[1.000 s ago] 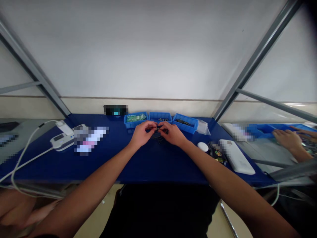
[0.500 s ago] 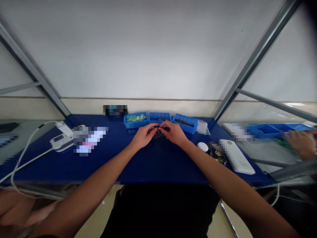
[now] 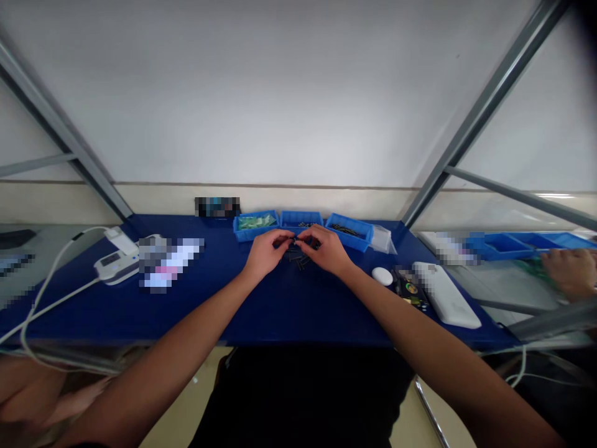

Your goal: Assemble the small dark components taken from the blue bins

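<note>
My left hand (image 3: 267,250) and my right hand (image 3: 325,249) meet fingertip to fingertip over the blue table mat (image 3: 280,298), both pinched on a small dark part (image 3: 295,240) too small to name. Under them lies a little heap of small dark parts (image 3: 298,257). Just behind stand three blue bins: the left bin (image 3: 256,224) holds green pieces, the middle bin (image 3: 301,219) and the right bin (image 3: 349,231) hold dark small parts.
A white device with cable (image 3: 114,262) lies at the left. A white round object (image 3: 382,275), a dark patterned item (image 3: 409,289) and a white box (image 3: 446,294) lie at the right. Another person's hand (image 3: 566,271) works at the neighbouring bench with blue trays (image 3: 513,244). Metal frame struts (image 3: 471,130) rise on both sides.
My two hands stay together at the same spot with small finger movements. The other person's hand on the right has drawn back toward the frame's right edge.
</note>
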A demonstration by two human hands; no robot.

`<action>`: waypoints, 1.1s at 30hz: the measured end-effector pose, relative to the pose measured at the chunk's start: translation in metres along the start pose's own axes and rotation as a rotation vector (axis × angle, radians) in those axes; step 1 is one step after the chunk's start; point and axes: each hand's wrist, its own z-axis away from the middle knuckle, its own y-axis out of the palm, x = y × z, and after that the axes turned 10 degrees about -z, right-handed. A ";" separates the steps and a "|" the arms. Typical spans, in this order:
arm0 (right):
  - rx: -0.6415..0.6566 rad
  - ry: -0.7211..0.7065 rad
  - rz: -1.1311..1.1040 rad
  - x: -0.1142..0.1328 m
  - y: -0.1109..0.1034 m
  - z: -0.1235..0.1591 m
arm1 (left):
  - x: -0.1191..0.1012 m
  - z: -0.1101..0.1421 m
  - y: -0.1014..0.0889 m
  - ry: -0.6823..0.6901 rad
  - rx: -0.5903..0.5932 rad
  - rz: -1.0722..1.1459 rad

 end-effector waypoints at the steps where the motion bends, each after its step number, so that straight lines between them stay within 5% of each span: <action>1: -0.014 0.004 0.007 0.000 0.000 0.000 | 0.001 0.000 0.000 -0.005 0.000 0.011; 9: -0.054 0.023 0.011 -0.001 -0.003 -0.002 | 0.000 0.000 -0.001 -0.015 0.037 -0.023; 16: 0.114 0.161 -0.061 -0.005 -0.003 -0.001 | -0.005 0.000 -0.003 0.057 0.052 -0.074; 22: 0.102 0.222 -0.127 -0.008 -0.001 0.002 | -0.007 -0.001 -0.002 0.061 0.061 -0.062; 28: 0.123 0.159 -0.092 -0.011 0.000 0.001 | -0.006 0.000 0.000 -0.024 0.019 0.039; 33: 0.040 0.117 -0.016 -0.008 -0.002 0.000 | -0.006 0.003 0.000 -0.066 0.130 0.077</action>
